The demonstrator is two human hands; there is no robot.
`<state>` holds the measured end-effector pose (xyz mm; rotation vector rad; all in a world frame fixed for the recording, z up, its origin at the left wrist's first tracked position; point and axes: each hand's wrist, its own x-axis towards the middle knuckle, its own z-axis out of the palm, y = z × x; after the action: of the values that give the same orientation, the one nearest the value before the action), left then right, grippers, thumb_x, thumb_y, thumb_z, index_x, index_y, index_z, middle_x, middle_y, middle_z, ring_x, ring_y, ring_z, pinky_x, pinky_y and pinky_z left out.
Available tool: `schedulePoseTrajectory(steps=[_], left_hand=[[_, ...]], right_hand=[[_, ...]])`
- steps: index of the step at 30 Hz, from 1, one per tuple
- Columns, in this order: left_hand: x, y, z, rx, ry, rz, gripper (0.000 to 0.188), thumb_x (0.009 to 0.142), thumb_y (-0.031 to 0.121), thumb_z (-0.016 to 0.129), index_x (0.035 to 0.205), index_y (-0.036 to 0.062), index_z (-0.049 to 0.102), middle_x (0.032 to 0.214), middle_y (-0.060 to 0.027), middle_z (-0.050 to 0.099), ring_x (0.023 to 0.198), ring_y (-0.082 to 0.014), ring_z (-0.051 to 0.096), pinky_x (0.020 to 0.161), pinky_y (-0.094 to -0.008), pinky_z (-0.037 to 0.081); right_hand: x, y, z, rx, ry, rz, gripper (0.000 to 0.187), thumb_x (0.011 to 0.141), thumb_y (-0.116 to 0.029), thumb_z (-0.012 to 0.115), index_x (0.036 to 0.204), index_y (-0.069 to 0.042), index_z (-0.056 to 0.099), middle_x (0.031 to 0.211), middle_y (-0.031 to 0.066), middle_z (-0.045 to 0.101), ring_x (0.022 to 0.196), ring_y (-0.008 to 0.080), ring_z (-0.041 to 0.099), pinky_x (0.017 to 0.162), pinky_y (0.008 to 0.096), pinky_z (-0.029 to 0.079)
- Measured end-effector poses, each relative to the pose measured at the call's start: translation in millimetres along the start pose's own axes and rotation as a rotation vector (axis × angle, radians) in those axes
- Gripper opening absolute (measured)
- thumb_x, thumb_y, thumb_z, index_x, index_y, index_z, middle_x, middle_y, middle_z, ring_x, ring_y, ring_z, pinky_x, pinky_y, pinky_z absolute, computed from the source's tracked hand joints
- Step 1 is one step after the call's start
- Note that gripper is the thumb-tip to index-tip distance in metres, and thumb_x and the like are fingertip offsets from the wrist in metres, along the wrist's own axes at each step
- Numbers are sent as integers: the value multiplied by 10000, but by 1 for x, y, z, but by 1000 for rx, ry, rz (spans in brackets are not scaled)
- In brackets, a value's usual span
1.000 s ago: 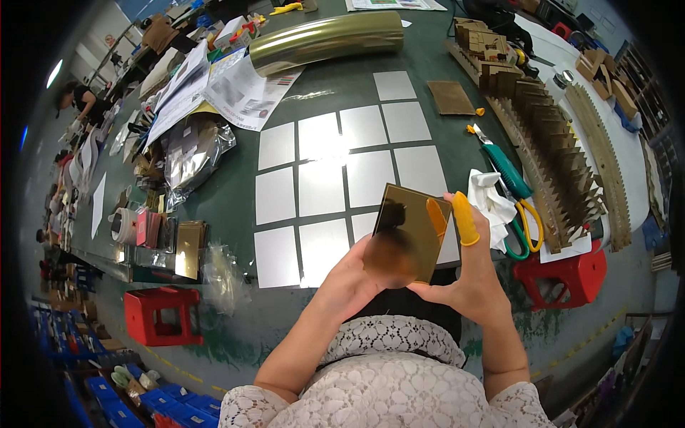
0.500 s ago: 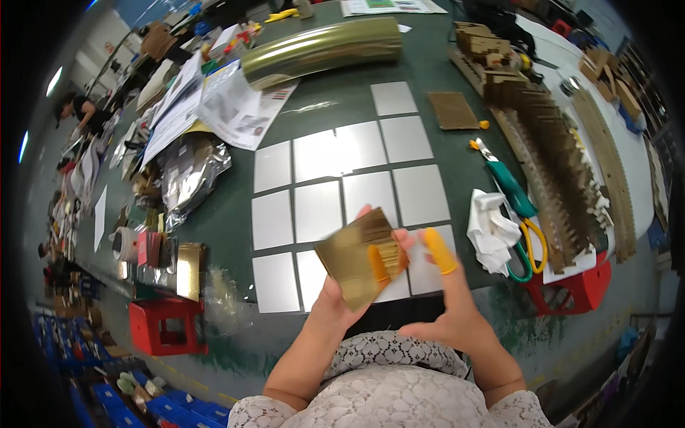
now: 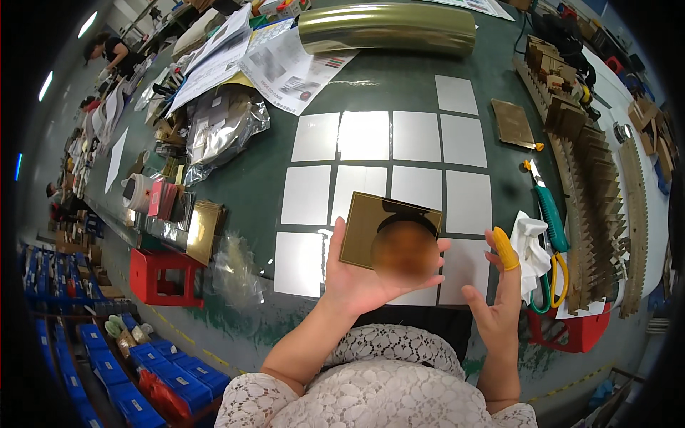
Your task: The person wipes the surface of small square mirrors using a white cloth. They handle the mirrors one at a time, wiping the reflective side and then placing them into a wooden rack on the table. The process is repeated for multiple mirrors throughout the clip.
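Observation:
My left hand (image 3: 360,289) supports a square, gold, mirror-like plate (image 3: 360,232) from below, its thumb along the left edge and fingertips showing at the right side. The plate's shiny face is turned up, with a blurred dark and orange reflection in it. Apart from the plate, my right hand (image 3: 501,296) hovers with fingers raised and thumb spread, holding nothing. A yellow finger cot (image 3: 505,248) covers one of its fingertips. Beneath the hands, silvery-white square sheets (image 3: 307,192) lie in rows on the dark green table (image 3: 396,93); the plate and left hand hide some.
Right of my right hand lie a crumpled white tissue (image 3: 526,246), a teal-handled cutting tool (image 3: 551,217) and a yellow looped handle (image 3: 560,282). Beyond are a brown square plate (image 3: 512,123) and slotted brown racks (image 3: 585,192). A gold film roll (image 3: 385,30), papers (image 3: 282,68) and red stools (image 3: 160,278) surround the work.
My left hand has turned the plate so its shiny face shows more fully. My right hand has drawn away from it to the right. The whole view has shifted.

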<state>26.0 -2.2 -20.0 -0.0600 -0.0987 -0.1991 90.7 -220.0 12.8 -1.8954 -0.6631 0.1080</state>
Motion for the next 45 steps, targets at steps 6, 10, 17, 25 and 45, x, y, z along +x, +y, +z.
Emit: schedulePoseTrajectory(steps=[6,10,17,25,45], left_hand=[[-2,2,0,-43,38,-4,1028,830,793,361,1510,39,200,1482,-353,235,1303,-470,389,1104,-620,231],[-4,3,3,-20,73,3,1046,820,782,416,1510,29,190,1484,-348,239,1309,-464,394,1105,-613,238],[-10,-16,17,1188,64,98,1103,693,448,819,1499,6,210,1454,-217,373,1340,-312,398,1122,-463,286],[-8,-15,27,1490,-50,157,1175,556,226,890,1496,18,217,1457,-187,380,1356,-320,388,1140,-473,256],[-35,48,37,1295,289,543,723,938,277,615,1471,-33,239,1355,-242,453,1182,-327,532,989,-452,446]], right_hand=[[0,-2,2,-12,-29,8,713,780,-119,723,1400,14,398,1395,154,460,1229,291,455,1031,397,362],[-1,-4,3,-13,-48,1,755,771,-128,745,1416,9,377,1394,145,465,1247,280,454,1042,389,350],[6,-26,2,266,-302,-21,1117,692,-271,865,1514,-13,155,1490,170,337,1388,286,321,1147,398,214],[10,-41,5,273,-361,-2,1074,727,-298,839,1515,-24,163,1485,169,308,1376,287,302,1148,400,202],[346,86,-201,-507,368,28,957,693,-482,828,1334,75,386,1152,203,603,1040,262,607,900,356,480]])
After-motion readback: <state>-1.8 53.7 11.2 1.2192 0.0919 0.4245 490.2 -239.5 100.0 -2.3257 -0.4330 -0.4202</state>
